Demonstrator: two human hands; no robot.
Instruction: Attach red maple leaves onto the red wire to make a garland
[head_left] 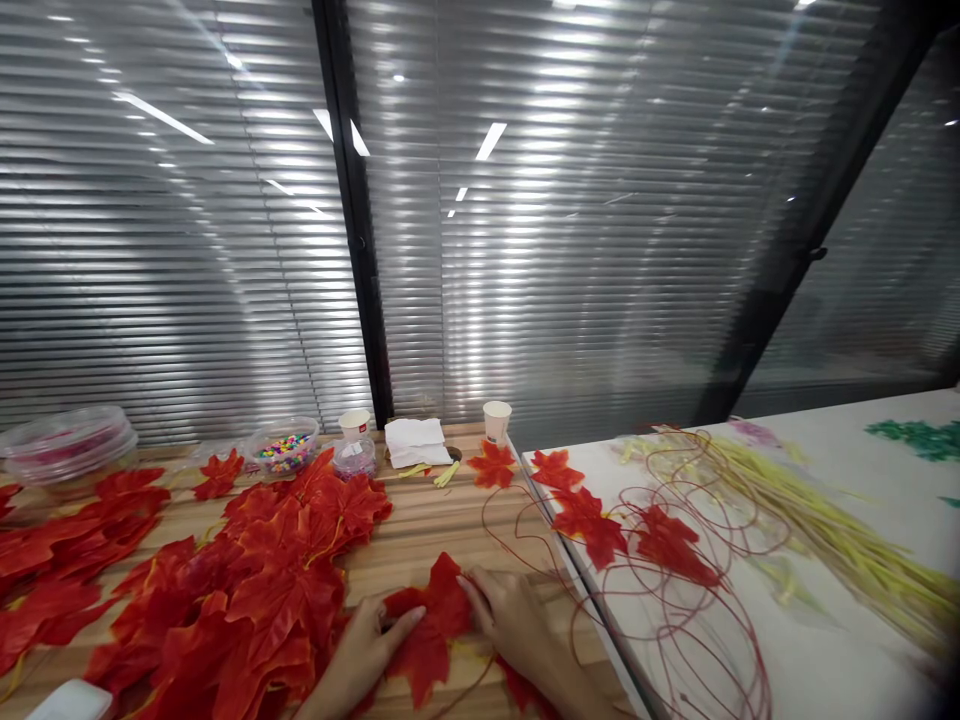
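The left hand (366, 652) and right hand (519, 628) are lying open, apparently gripping nothing, on a red fabric maple leaf (433, 632) at the near edge of the wooden surface (435, 540), where thin red wire (757, 680) looping alongside could be snagging fingers.

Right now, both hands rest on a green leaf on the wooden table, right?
No. The head view shows the left hand and right hand resting on a red leaf, not a green one, on the wooden table.
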